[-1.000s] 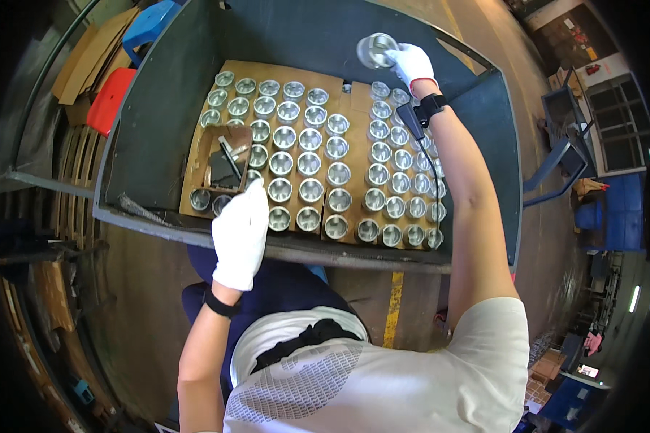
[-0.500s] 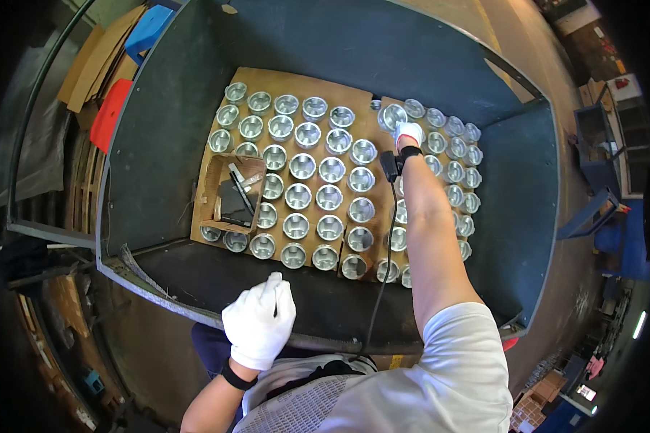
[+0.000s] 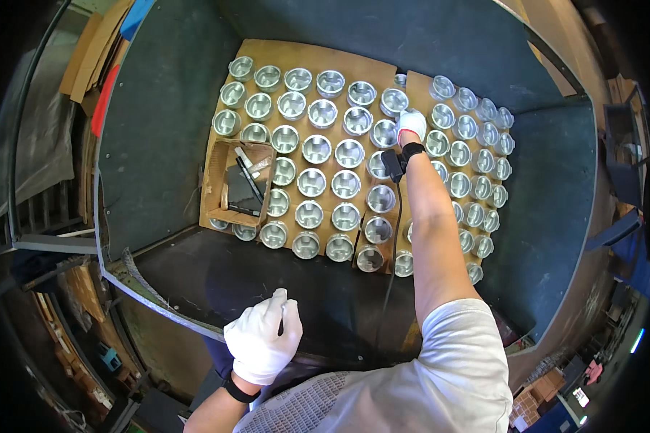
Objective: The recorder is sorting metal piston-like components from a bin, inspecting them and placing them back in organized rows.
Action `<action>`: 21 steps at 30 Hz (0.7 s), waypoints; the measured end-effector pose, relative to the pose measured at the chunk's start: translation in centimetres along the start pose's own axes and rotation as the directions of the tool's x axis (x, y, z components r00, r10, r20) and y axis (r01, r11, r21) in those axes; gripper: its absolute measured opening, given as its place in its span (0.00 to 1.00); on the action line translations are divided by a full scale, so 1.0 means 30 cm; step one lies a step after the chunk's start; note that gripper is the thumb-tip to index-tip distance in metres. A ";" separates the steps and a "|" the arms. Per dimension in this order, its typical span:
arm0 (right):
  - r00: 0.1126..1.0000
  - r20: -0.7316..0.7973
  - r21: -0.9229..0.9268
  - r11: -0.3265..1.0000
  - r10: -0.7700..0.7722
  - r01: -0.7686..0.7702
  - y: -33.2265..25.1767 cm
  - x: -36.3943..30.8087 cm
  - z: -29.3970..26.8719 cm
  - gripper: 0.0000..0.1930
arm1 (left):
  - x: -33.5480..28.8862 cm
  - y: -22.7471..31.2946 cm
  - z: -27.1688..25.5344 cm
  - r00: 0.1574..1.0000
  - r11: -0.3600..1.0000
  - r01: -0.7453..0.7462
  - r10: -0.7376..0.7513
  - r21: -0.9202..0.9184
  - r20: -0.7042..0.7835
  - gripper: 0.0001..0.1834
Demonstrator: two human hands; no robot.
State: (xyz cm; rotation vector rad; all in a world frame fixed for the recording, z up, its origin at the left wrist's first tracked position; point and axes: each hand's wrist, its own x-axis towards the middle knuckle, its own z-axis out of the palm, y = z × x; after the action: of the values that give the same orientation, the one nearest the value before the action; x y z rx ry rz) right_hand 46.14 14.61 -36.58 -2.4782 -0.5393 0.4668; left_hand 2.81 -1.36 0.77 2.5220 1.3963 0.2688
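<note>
Many silvery metal pistons, hollow side up, stand in rows on brown cardboard inside a dark-walled bin. My right hand, in a white glove, reaches over the far rows. It is beside a piston standing at the end of the far row. Another piston lies just left of my wrist. The fingers of this hand are mostly hidden from view. My left hand, also gloved in white, hovers over the near side of the bin with fingers curled and tips pinched together. Whatever they hold, if anything, is hidden.
An open cardboard box with dark pens and other small items stands at the left, among the pistons. A black device with a cable is at my right wrist. Tall dark bin walls surround the cardboard. A small metal part lies at the far seam.
The piston that my right hand held above the far row now stands in line there, and the hand has drawn back slightly toward me. The whole view has shifted. My left hand stays pinched.
</note>
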 end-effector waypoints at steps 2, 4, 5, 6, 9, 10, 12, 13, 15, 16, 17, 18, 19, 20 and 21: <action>0.998 0.031 0.052 0.998 -0.047 0.046 0.127 0.088 -0.047 0.16 | 0.005 0.007 0.008 0.999 0.999 -0.036 0.035 -0.024 -0.017 0.09; 0.993 0.104 0.223 0.974 -0.060 0.035 0.170 0.120 -0.090 0.16 | 0.004 0.005 0.017 0.998 0.997 -0.051 0.050 -0.052 -0.025 0.09; 0.995 0.086 0.202 0.979 -0.050 0.031 0.219 0.123 -0.141 0.16 | 0.007 0.005 0.026 0.997 0.995 -0.065 0.063 -0.075 -0.036 0.09; 0.975 0.218 0.354 0.935 -0.045 -0.036 0.110 0.014 -0.096 0.17 | -0.003 -0.005 0.020 0.999 0.999 -0.031 0.030 -0.020 -0.045 0.09; 0.862 0.484 0.384 0.922 -0.151 -0.054 0.047 -0.170 -0.252 0.16 | -0.009 -0.014 0.010 1.000 1.000 0.005 -0.005 -0.016 -0.027 0.08; 0.793 0.566 0.321 0.946 -0.224 0.038 0.029 -0.262 -0.330 0.16 | -0.013 -0.016 0.010 0.998 1.000 0.002 -0.004 -0.024 -0.063 0.07; 0.584 0.748 -0.051 0.851 -0.314 0.522 0.111 -0.351 -0.442 0.15 | -0.004 -0.008 0.010 0.999 1.000 -0.006 0.005 -0.022 -0.050 0.06; 0.449 0.797 -0.105 0.639 -0.404 0.762 0.166 -0.423 -0.478 0.16 | 0.000 -0.010 0.014 0.999 1.000 -0.008 0.007 -0.010 -0.050 0.06; 0.105 0.927 0.010 0.304 -0.359 0.953 0.413 -0.545 -0.519 0.15 | 0.006 -0.002 0.020 1.000 0.999 -0.013 0.013 -0.030 -0.028 0.05; 0.284 0.957 -0.205 0.569 -0.053 0.796 0.189 -0.715 -0.594 0.16 | -0.012 -0.018 0.009 0.999 1.000 0.014 -0.014 -0.002 -0.035 0.05; 0.301 0.954 -0.266 0.497 0.010 0.826 0.377 -0.760 -0.594 0.17 | -0.003 -0.008 0.013 0.999 0.999 -0.016 0.014 -0.035 -0.038 0.05; 0.301 0.944 -0.326 0.493 0.131 0.806 0.436 -0.816 -0.604 0.18 | -0.005 -0.010 0.017 0.999 0.999 -0.032 0.030 -0.039 -0.038 0.04; 0.222 0.969 -0.244 0.518 0.104 0.820 0.382 -0.877 -0.639 0.20 | -0.012 -0.014 0.015 0.999 0.999 -0.026 0.024 -0.034 -0.042 0.04; 0.252 0.953 -0.304 0.505 0.170 0.808 0.385 -0.918 -0.633 0.20 | -0.018 -0.018 0.012 0.998 0.999 -0.038 0.037 -0.033 -0.045 0.04; 0.293 0.925 -0.377 0.491 0.242 0.785 0.406 -0.947 -0.644 0.21 | -0.020 -0.020 0.015 0.997 0.997 -0.062 0.060 -0.045 -0.048 0.04</action>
State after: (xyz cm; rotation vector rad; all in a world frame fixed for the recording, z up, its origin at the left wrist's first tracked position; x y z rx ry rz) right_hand 33.44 -16.53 -22.55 -2.3901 -2.2295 1.9186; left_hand 2.14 -1.62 0.15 2.5389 1.3152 0.3696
